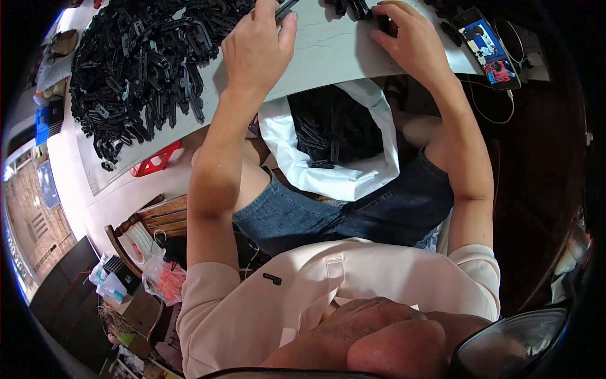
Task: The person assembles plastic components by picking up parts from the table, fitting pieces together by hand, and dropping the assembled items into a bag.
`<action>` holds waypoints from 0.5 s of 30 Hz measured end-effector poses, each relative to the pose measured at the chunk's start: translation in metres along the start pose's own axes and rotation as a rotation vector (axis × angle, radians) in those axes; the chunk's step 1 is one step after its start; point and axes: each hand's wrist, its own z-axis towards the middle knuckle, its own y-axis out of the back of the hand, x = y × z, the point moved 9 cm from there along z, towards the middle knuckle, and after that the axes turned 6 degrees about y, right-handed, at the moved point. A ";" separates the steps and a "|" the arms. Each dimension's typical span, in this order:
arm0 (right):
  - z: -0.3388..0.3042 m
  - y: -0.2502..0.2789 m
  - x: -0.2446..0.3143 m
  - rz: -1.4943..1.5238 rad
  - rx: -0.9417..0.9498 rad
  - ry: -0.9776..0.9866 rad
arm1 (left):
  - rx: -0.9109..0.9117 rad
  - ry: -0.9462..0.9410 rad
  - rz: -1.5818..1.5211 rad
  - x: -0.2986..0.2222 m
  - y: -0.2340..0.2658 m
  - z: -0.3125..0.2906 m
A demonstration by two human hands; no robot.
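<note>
Slim dark plastic part [287, 8] in the left hand [257, 54]

Nearest, a white sack [282, 140] between the thighs held narrow black parts [331, 120], many lost in shadow. Beyond it, above the pale surface [322, 54], the left grip was closed on the slim part, which looked straight and smooth with a light glint; the upper edge of the view cut it off. The right hand [413, 41] curved around a small black piece [386, 25]; I could not tell whether its grip was closed on it. A tangled heap [139, 63] of elongated black pieces covered the surface at left, its far side cropped.
</note>
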 end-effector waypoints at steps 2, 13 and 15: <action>-0.012 0.022 0.023 0.631 -0.270 0.624 | -0.009 0.013 -0.269 -0.003 0.004 -0.001; -0.009 -0.008 -0.002 -0.135 0.026 0.245 | 0.247 0.040 -0.411 -0.017 -0.017 -0.006; -0.010 -0.006 0.008 -0.165 0.044 0.219 | 0.260 0.047 -0.429 -0.020 -0.017 -0.008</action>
